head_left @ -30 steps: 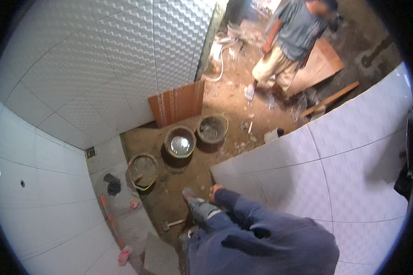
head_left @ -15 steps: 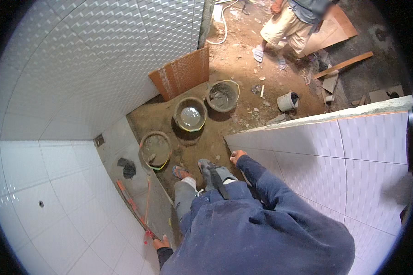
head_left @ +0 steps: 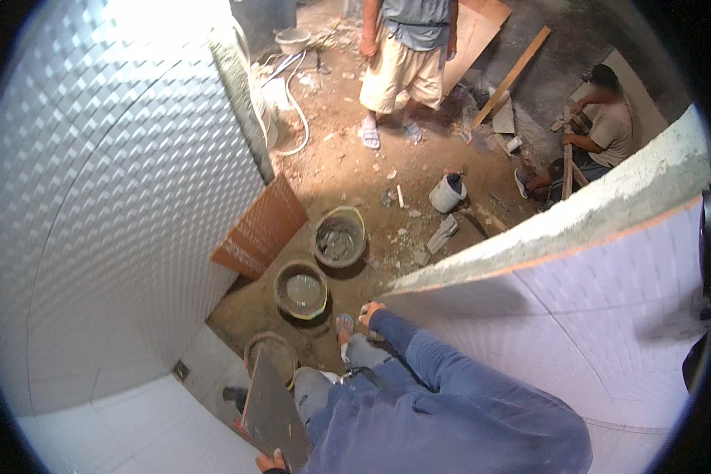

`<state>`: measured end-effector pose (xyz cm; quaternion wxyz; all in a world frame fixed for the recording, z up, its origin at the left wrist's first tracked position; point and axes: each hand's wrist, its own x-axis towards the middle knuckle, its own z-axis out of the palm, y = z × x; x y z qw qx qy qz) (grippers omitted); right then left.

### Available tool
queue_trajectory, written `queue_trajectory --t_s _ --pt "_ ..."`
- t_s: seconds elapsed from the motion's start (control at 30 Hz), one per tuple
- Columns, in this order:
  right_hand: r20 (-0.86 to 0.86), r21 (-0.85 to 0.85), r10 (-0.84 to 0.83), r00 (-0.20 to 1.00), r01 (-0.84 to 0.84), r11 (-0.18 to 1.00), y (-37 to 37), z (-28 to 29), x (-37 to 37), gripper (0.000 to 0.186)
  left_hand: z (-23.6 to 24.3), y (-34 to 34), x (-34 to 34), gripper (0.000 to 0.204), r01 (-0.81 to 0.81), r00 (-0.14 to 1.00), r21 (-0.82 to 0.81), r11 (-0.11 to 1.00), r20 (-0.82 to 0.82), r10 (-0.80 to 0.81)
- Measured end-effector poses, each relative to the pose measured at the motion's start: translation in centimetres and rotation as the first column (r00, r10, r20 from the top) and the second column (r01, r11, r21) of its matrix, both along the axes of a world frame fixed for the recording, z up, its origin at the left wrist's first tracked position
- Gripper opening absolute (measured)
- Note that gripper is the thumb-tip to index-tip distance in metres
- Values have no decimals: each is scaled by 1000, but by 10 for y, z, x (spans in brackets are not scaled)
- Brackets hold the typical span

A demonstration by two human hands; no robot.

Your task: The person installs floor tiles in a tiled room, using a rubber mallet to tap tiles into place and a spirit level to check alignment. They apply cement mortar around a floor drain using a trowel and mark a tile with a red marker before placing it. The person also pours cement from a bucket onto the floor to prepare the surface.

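Note:
At the bottom edge my left hand (head_left: 271, 460) has its fingers curled on the lower edge of a flat grey board (head_left: 275, 399) with a reddish edge, which stands in front of a mortar bucket (head_left: 283, 346). A bit of red (head_left: 242, 429) shows beside the board, too small to name. My right hand (head_left: 369, 312) is loosely closed beside the end of the low tiled wall (head_left: 482, 316), with nothing visible in it. Ahead of my sandaled foot (head_left: 344, 325) are a bucket of cloudy water (head_left: 302, 290) and a bucket of grey mortar (head_left: 340, 238).
A brown panel (head_left: 261, 227) leans on the left tiled wall (head_left: 134, 197). A white pail (head_left: 448, 193), a wooden plank (head_left: 512, 77) and rubble lie beyond. One person (head_left: 403, 71) stands ahead; another (head_left: 600, 126) sits at right with wood pieces.
My view has tilted up and turned right, bringing a seated person into sight. The grey board now overlaps the nearest bucket. My left hand shows lower in the picture, and my left foot is hidden.

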<state>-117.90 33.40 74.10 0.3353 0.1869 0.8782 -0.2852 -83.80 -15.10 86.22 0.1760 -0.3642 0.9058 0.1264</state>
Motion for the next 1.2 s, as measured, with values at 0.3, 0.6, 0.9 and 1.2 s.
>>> queue_trajectory --t_s 0.3,0.6,0.9,1.2 --pt "-87 -17 -134 987 133 991 1 31 -111 32 -16 -22 -153 58 125 977 278 953 133 -167" --pt "-93 46 -382 919 387 921 17 23 -108 27 -35 -45 -268 54 510 860 145 848 -97 -501" --pt "-66 31 -353 933 355 934 12 -45 -155 31 38 28 -426 42 753 654 184 632 -315 -688" --pt "129 -147 -592 796 605 782 16 -139 -237 59 215 199 -602 29 829 559 298 473 -475 -680"
